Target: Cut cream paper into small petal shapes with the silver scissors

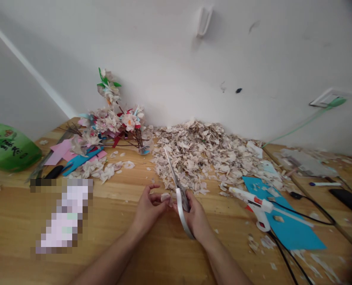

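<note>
My left hand (149,208) pinches a small pale petal-like flake (165,197) between thumb and fingers. In my right hand (198,217) is a pair of scissors (180,206) with a white-grey handle, its blades pointing up and away over a heap of flakes. The flake is just left of the scissors' handle, away from the blade tips. Beyond both hands, that heap of thin, dry, pale and brownish flakes (193,150) spreads against the wall.
Handmade flowers (110,120) on twigs stand back left, near blue pliers-like handles (82,160) and a green bag (11,146). A glue gun (257,204) lies on a blue sheet (300,231) at right, its black cable trailing. A marker (326,184) and phone-like black object (348,202) lie farther right.
</note>
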`<state>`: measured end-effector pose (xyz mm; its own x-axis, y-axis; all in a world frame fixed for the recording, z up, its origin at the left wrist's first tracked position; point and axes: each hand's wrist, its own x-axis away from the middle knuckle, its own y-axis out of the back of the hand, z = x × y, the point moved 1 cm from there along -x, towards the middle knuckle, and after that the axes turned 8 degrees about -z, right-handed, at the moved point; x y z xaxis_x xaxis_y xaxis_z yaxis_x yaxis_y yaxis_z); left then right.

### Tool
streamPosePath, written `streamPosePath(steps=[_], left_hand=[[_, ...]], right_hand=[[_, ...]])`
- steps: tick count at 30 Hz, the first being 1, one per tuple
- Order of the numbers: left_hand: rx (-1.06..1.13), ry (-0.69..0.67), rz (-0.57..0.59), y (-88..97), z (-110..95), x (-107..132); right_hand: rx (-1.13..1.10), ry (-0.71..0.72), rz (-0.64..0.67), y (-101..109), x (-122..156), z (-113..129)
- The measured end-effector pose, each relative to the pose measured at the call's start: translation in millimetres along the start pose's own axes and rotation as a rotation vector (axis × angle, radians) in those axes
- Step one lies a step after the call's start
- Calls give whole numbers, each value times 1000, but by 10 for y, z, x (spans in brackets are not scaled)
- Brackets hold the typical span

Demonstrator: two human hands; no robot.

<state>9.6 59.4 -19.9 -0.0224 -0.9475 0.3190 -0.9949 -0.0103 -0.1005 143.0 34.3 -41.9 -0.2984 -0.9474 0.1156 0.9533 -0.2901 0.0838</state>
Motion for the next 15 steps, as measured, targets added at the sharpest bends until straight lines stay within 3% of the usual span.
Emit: streamPosePath(steps=[7,12,15], left_hand=[[72,-84,-70,5,23,-28],[130,-79,-114,11,11,-41],[161,-100,-137,8,-97,-72]], right_hand=[[-1,-16,-51,24,-18,-39],[-124,-61,-82,-10,25,129],[-170,-103,-94,6,47,216]])
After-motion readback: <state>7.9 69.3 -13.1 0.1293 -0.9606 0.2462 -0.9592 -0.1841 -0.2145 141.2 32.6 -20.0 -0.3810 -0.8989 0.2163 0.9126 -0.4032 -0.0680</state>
